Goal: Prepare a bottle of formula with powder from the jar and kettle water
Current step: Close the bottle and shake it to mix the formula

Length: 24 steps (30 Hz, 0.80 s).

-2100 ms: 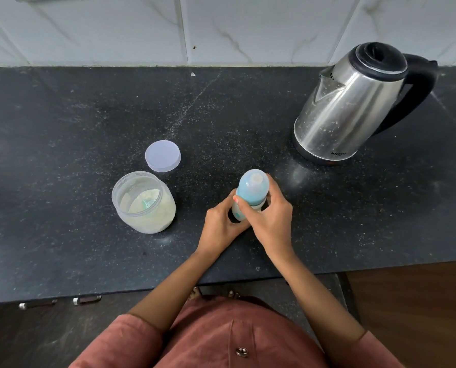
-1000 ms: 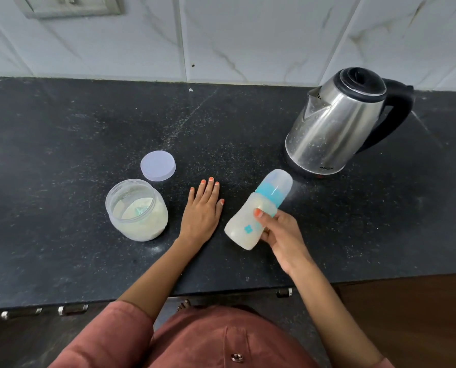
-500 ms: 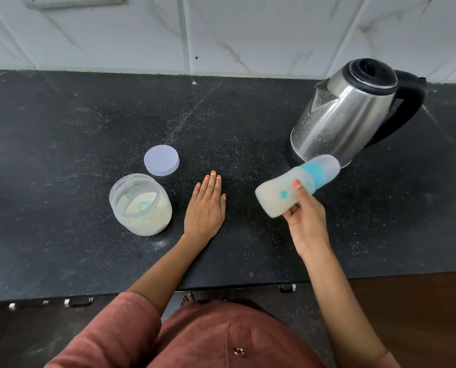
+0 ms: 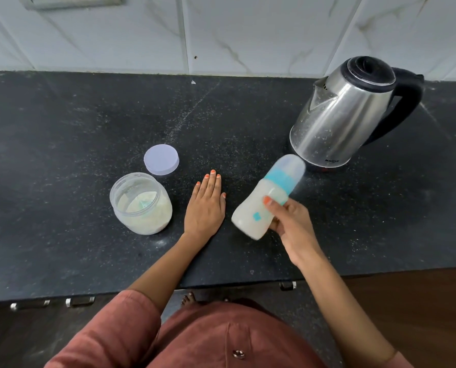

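Head | right hand grips tilted bottle; left hand flat on counter

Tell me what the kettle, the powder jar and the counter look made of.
Kettle: likely stainless steel, shiny reflective body; lid and handle look black plastic. Powder jar: probably clear plastic, contents visible through its wall. Counter: dark speckled stone, perhaps granite, slightly glossy.

Counter — black, speckled; bottle milky white, teal band; kettle silver; lid lilac.
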### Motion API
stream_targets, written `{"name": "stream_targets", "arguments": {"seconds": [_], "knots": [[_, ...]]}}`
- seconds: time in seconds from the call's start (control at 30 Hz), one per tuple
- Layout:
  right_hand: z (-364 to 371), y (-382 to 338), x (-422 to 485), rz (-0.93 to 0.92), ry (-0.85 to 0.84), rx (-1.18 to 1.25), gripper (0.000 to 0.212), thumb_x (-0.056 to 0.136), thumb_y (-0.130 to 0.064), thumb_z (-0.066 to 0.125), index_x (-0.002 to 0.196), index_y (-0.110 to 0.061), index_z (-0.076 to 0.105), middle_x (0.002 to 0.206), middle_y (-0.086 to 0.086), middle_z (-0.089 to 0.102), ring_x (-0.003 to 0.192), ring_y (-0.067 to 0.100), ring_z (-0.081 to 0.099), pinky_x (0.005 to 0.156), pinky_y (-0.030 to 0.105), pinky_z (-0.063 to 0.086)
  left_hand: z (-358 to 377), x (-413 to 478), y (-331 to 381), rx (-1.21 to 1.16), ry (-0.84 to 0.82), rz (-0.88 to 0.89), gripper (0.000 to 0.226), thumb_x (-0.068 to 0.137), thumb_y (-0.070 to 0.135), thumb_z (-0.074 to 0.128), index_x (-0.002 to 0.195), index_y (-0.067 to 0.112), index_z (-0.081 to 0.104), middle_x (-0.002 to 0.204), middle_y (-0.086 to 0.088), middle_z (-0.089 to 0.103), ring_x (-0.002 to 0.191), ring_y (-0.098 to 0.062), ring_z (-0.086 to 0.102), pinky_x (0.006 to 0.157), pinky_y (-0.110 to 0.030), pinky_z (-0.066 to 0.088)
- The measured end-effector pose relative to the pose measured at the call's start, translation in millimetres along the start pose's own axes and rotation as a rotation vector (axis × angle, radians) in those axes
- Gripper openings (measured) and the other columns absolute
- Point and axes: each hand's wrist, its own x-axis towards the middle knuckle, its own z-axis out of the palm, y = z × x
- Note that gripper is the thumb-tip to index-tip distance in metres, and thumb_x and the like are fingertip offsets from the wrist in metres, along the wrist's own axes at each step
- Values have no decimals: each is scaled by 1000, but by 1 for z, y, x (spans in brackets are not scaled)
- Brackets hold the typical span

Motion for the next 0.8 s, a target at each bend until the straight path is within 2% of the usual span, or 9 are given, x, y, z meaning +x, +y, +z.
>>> {"name": "stream_targets", "arguments": {"seconds": [0.07,0.23,0.3,0.4,0.47,0.57,0.63,0.73,0.8], "knots": [[-2,0,-2,-1,-36,-89,33,59,-23,68,92,-17,65,82,-7,74,84,8,69,74,27,57,0,0,0,4,0,-2,50,100,25,23,145,7,12,155,-8,10,143,-20,8,115,-31,2],[-2,-7,12,-34,162,318,18,78,-20,60,96,-19,61,87,-7,72,84,8,68,72,24,57,0,-1,0,1,15,-1,49,100,25,24,145,6,15,155,-9,12,143,-20,10,115,-31,2],[3,-2,5,-16,71,160,16,77,-17,63,93,-18,62,80,-8,73,80,6,69,71,24,57,1,0,0,2,8,-1,49,101,25,23,145,6,14,155,-9,11,143,-20,9,115,-31,2],[5,0,-7,2,-97,-122,31,60,-17,76,89,-16,66,79,-7,74,81,9,68,72,24,57,1,-1,-1,12,-4,-4,50,101,26,22,146,8,11,155,-8,9,143,-19,7,115,-30,1],[3,-6,-3,-32,-47,-5,31,58,-22,70,89,-17,65,80,-7,74,81,7,68,73,24,56,1,-1,-1,5,4,-5,50,100,26,22,145,7,13,155,-8,10,143,-20,8,115,-30,1],[3,-9,10,-64,138,219,18,77,-19,61,95,-22,60,92,-7,68,86,6,66,74,22,56,0,0,-1,1,9,-6,49,101,26,23,145,7,14,155,-9,11,143,-20,9,115,-31,2],[9,-4,7,-64,86,103,19,79,-15,60,97,-21,60,92,-6,68,85,6,66,74,22,56,0,0,-1,5,1,-4,50,101,26,22,145,7,12,155,-9,10,143,-20,8,115,-31,1],[10,4,-8,-25,-97,-201,29,62,-15,70,91,-18,64,80,-7,73,80,6,67,69,22,55,1,0,-1,14,-19,-3,50,100,26,21,146,7,9,156,-8,7,144,-19,5,115,-31,0],[9,0,-7,-33,-93,-159,31,59,-16,70,89,-18,64,77,-9,73,79,6,67,69,22,56,1,0,-1,8,-8,-6,50,100,26,21,145,7,10,155,-8,8,143,-19,6,115,-30,0]]}}
